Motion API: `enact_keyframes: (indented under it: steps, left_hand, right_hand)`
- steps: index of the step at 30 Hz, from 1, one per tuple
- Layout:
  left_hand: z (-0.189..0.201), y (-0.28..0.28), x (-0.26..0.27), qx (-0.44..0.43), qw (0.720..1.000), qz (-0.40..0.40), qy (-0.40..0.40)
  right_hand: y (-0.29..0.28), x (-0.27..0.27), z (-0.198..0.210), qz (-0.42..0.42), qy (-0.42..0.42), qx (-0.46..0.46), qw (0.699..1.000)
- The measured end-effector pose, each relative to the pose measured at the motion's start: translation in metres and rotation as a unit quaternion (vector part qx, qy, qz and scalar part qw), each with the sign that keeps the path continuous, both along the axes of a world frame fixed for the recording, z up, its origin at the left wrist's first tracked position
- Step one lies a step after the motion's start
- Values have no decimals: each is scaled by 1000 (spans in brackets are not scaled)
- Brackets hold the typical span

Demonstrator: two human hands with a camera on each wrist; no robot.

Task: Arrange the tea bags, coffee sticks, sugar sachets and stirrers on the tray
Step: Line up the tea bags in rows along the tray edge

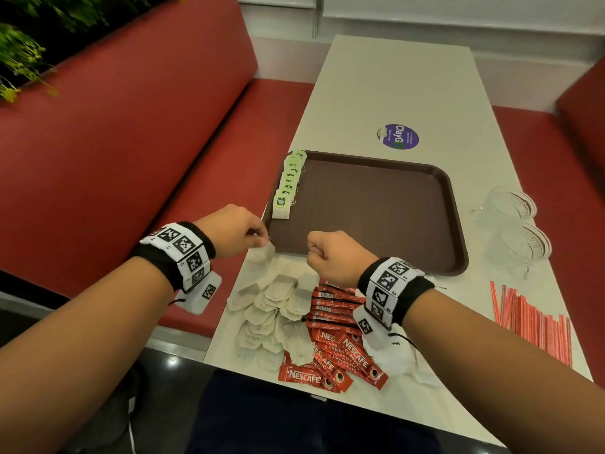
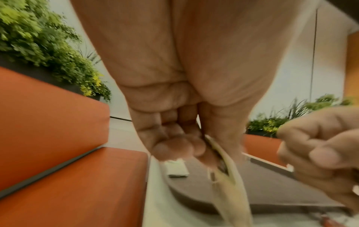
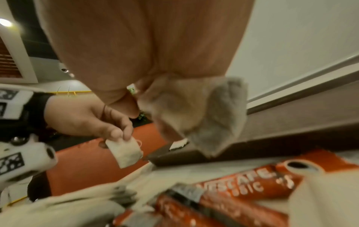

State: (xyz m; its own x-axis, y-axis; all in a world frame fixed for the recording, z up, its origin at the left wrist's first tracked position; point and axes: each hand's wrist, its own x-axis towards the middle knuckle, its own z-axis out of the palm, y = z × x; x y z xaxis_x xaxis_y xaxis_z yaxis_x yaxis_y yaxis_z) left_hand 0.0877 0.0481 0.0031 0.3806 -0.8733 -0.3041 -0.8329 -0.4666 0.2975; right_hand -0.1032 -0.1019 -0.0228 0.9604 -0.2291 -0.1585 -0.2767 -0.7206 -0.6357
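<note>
A brown tray lies on the white table, with a row of green-tagged tea bags along its left rim. My left hand hovers at the tray's near-left corner and pinches a tea bag that hangs below the fingers. My right hand is curled over the tray's near edge and holds another tea bag. A pile of loose tea bags and red Nescafe coffee sticks lies in front of the tray. Red-and-white stirrers lie at the right.
Two glass cups stand right of the tray. White sachets lie partly hidden under my right wrist. A round purple sticker sits on the table beyond the tray. Red bench seats flank the table on both sides.
</note>
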Motion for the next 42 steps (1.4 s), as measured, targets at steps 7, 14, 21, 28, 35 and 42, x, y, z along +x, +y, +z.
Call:
enact_keyframes:
  steps: [7, 14, 21, 28, 35, 42]
  left_hand:
    - [6, -21, -24, -89, 994, -64, 21]
    - [13, -35, -31, -241, 964, -116, -7]
    - [14, -46, -18, -206, 977, -48, -13]
    - [3, -64, 28, 20, 998, 11, -58]
    - [-21, -94, 55, 14, 996, 54, -64]
    - [-31, -108, 61, 11, 993, 86, -78]
  right_hand:
    - [-8, 4, 1, -19, -56, 13, 998]
    - [-16, 12, -1, -55, -131, -15, 990]
    - [-24, 18, -5, -112, -108, 7, 988]
    - [-38, 13, -14, -133, -54, 28, 989]
    - [-46, 18, -14, -131, -66, 34, 989]
    - [-51, 19, -15, -132, -75, 34, 988]
